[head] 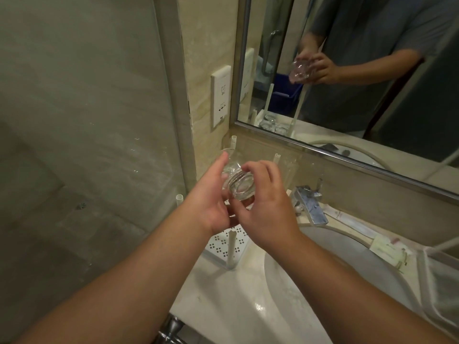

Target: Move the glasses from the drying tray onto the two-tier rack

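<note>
Both hands cradle glass (238, 184): left hand (211, 202) cups side, right hand (263, 207) pinches base; lower slowly onto rack (224, 242) beneath fingers

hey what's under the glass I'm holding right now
Under the glass, gripped by your left hand and right hand, is the white perforated rack shelf. Your hands cover most of it, so whatever sits directly beneath can't be seen.

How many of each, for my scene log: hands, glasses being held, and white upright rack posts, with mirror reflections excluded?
Hands: 2 (left hand, right hand)
Held glass: 1
White rack posts: 4
Total: 7
</note>
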The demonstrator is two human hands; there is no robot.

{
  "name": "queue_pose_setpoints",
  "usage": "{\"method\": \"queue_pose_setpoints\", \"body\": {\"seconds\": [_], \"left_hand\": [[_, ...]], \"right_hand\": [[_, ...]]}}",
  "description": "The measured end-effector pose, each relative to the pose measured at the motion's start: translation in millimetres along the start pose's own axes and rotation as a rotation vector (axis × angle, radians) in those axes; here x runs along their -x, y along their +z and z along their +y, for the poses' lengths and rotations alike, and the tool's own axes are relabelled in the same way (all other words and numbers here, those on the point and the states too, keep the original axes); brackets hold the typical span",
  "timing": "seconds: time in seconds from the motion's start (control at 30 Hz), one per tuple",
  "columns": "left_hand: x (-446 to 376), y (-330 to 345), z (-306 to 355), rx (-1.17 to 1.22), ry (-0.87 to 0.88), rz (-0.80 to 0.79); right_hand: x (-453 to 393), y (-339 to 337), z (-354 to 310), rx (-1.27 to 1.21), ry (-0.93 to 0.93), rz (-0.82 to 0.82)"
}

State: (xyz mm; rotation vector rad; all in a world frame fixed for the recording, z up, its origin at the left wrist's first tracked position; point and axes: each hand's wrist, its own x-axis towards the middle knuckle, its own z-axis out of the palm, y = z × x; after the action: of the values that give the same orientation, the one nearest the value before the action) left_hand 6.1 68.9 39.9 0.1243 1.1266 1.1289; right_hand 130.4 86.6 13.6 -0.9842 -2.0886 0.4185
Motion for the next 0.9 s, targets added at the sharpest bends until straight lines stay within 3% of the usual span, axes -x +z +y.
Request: {"method": "queue_pose_setpoints", "body": {"seconds": [0.33,0.53,0.73,0.9], "left_hand": [[-1,6,-7,-0.115,0.346,0.121],[-3,7,-19,-0.343,0.699,0.136],[0,13,-31,-0.463,0.844,0.042],[6,25,-39,-0.465,0.865,0.009]], "right_hand": [[1,-8,7,-0.127,0.119,0.012],[-1,-15,15,-0.128,0.247,-0.102],[-1,-20,17,-0.154,0.285,-0.088],[2,-25,20,-0.102,0.263,-0.024]]}}
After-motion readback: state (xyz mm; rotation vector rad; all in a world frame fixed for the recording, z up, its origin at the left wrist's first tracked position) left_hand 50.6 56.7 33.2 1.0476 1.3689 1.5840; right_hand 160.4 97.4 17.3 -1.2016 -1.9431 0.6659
